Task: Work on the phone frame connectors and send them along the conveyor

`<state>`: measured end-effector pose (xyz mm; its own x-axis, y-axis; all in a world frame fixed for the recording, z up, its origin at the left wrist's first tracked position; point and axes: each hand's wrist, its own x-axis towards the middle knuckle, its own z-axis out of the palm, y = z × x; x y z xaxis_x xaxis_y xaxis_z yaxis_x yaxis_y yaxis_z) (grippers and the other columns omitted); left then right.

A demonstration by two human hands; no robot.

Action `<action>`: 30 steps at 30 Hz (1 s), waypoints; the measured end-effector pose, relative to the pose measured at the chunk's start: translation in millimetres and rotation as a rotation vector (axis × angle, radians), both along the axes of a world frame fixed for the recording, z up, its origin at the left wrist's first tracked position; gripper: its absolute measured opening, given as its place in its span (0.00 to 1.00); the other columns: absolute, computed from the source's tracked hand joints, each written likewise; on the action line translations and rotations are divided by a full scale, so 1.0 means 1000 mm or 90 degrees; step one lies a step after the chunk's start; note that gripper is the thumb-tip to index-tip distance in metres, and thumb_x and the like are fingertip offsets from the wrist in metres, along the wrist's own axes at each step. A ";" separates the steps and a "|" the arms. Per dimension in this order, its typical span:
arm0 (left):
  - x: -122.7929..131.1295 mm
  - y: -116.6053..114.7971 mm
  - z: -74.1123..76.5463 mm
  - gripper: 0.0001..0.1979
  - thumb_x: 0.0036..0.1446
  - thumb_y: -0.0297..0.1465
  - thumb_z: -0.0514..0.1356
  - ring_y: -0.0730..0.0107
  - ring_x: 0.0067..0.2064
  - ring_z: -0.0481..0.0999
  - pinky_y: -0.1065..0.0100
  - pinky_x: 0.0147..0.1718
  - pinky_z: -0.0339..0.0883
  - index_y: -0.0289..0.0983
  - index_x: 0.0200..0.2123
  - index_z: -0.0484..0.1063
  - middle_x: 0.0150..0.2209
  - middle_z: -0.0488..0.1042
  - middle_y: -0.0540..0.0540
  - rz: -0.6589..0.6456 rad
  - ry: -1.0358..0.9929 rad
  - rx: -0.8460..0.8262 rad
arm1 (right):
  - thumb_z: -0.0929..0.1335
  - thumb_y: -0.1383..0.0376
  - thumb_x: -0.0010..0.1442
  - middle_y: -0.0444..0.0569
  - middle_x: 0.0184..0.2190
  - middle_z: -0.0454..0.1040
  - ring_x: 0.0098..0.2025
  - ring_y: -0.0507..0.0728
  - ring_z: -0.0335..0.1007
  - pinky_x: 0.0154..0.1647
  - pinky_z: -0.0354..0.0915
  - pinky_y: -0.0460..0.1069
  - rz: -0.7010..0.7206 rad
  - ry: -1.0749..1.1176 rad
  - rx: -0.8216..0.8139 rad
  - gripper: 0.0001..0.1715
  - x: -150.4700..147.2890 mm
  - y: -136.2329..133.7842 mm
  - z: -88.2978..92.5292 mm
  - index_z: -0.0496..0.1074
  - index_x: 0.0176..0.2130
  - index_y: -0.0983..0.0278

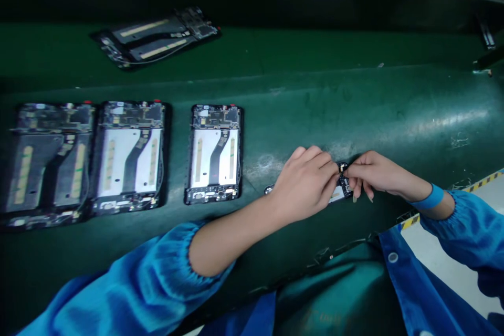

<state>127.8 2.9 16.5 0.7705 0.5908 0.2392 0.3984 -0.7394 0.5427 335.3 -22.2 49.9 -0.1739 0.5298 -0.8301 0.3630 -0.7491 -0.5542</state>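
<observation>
Hands meet over a partly hidden phone chassis on the green belt | left hand covers and steadies it | right hand pinches a small component at its top edge | three open phone frames, nearest, lie left of it; a fourth lies farther up-left.

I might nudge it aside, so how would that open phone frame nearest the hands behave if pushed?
The open phone frame lies flat, so it would probably slide on the smooth green belt rather than tip. Thin and rigid-looking, likely light. Its exposed board and ribbon cable look fragile.
</observation>
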 end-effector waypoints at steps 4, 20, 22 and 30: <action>0.001 0.002 0.000 0.12 0.67 0.31 0.54 0.61 0.39 0.68 0.59 0.38 0.56 0.37 0.34 0.75 0.32 0.74 0.45 0.008 0.017 -0.053 | 0.67 0.70 0.63 0.50 0.20 0.78 0.13 0.48 0.65 0.12 0.62 0.39 0.070 -0.008 0.031 0.20 0.004 0.006 0.001 0.76 0.21 0.67; 0.006 0.008 0.005 0.11 0.68 0.31 0.55 0.60 0.42 0.69 0.60 0.40 0.57 0.38 0.37 0.76 0.36 0.74 0.45 0.014 0.097 -0.059 | 0.68 0.63 0.64 0.52 0.19 0.78 0.13 0.49 0.66 0.12 0.62 0.40 0.126 -0.021 0.106 0.21 0.013 0.013 -0.019 0.77 0.22 0.69; 0.007 0.008 0.004 0.10 0.69 0.31 0.54 0.60 0.42 0.68 0.61 0.40 0.57 0.37 0.38 0.75 0.38 0.74 0.45 0.017 0.101 -0.047 | 0.69 0.63 0.64 0.51 0.18 0.77 0.13 0.49 0.65 0.12 0.63 0.40 0.124 -0.018 0.109 0.21 0.012 0.012 -0.018 0.77 0.22 0.68; 0.017 0.005 -0.003 0.11 0.71 0.29 0.50 0.56 0.43 0.68 0.58 0.41 0.55 0.35 0.40 0.72 0.39 0.75 0.42 0.037 0.125 -0.006 | 0.66 0.63 0.65 0.49 0.17 0.76 0.12 0.49 0.61 0.12 0.58 0.42 0.140 -0.059 0.098 0.22 0.009 0.011 -0.009 0.76 0.22 0.67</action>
